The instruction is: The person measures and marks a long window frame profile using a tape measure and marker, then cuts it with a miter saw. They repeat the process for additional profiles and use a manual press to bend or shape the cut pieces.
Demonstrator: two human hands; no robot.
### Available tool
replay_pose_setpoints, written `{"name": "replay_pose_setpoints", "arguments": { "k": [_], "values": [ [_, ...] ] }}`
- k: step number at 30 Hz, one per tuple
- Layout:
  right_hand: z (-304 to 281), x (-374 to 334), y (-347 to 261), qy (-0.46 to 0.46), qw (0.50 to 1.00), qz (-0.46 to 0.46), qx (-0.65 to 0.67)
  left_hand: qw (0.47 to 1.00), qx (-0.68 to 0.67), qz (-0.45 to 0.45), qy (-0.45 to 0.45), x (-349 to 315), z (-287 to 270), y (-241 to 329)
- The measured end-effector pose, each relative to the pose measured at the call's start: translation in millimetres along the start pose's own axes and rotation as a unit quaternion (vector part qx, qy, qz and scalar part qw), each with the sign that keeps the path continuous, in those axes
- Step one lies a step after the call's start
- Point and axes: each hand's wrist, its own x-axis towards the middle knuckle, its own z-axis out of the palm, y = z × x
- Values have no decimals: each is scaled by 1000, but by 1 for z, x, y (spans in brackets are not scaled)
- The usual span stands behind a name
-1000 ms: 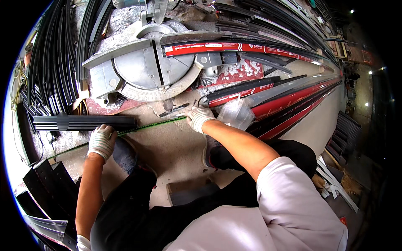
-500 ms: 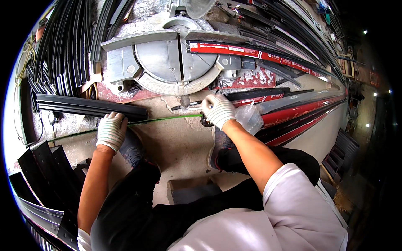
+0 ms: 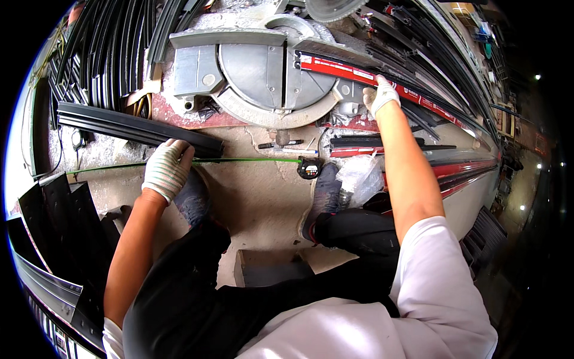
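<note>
My left hand (image 3: 169, 167), in a striped white work glove, is closed at the near edge of a black ribbed profile (image 3: 119, 127) lying at the left. The green blade (image 3: 251, 160) of a tape measure (image 3: 309, 168) passes by that hand, stretched leftward. The tape's black case rests on the floor by my right shoe, with no hand on it. My gloved right hand (image 3: 381, 99) grips a long black profile with red film (image 3: 339, 69), which lies on the saw table against the fence. The undersides of both grips are hidden.
The mitre saw (image 3: 251, 66) stands ahead, its round blade (image 3: 332, 7) at the top edge. Markers (image 3: 281, 144) and crumpled clear plastic (image 3: 362, 178) lie on the floor. Black profiles (image 3: 101, 54) pile up at the far left; more long bars (image 3: 418, 54) stretch away right.
My right hand has let go of the tape measure case and moved up and right onto the red-filmed profile. The case now sits on the floor. My left hand stays beside the black profile.
</note>
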Motion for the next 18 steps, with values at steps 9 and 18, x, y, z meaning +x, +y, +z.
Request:
{"name": "replay_pose_setpoints", "arguments": {
  "k": [9, 18],
  "values": [
    [38, -26, -16, 86, 992, 68, -54, 1000, -16, -13, 14, -5, -5, 1],
    [24, -20, -21, 61, 995, 78, -18, 996, -79, -31, 25, 6, -5, 14]
  ]
}}
